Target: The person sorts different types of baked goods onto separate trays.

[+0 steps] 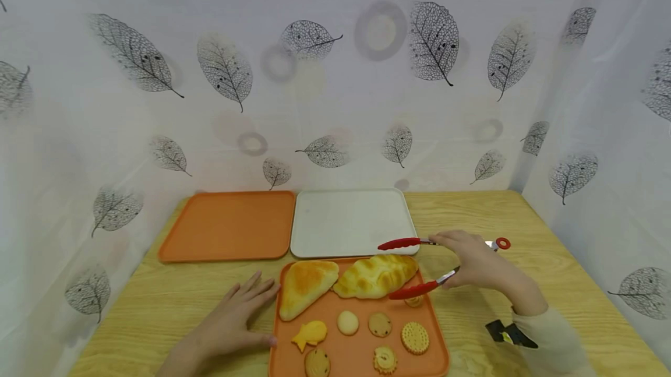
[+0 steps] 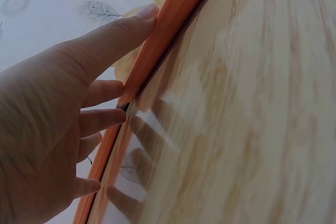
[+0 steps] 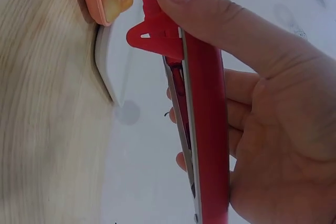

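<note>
At the near end of the orange tray (image 1: 350, 363) (call its middle the clock centre, 12 pointing away from the person), there's an oval cookie (image 1: 317, 362) around 7 and a swirly cookie (image 1: 385, 360) around 5. Yellow fish cookie (image 1: 309, 334) sits at 8, ridged cracker (image 1: 415, 338) at 4, pale round cookie (image 1: 348, 323) and speckled cookie (image 1: 380, 324) near the centre. Left hand (image 1: 233, 319) is over at 9, fingers spread pretty straight, thumb up against the rim. Right hand (image 1: 474, 261) is out past 2 gripping red-and-silver tongs (image 1: 414, 291), arms apart. The lower red tip partly blocks a small cookie (image 1: 413, 301) and the right end of the long bread (image 1: 372, 278) at 12 to 1; can't tell if it's touching. Triangular bread (image 1: 304, 288) fills 10 to 11. The upper tip overlaps the white tray (image 1: 351, 219) at 12, with another orange tray (image 1: 230, 225) beside it at 11. It's all on a wood-grain table (image 1: 472, 211), backed by a pale leaf-print curtain (image 1: 335, 109) that wraps round both sides.
</note>
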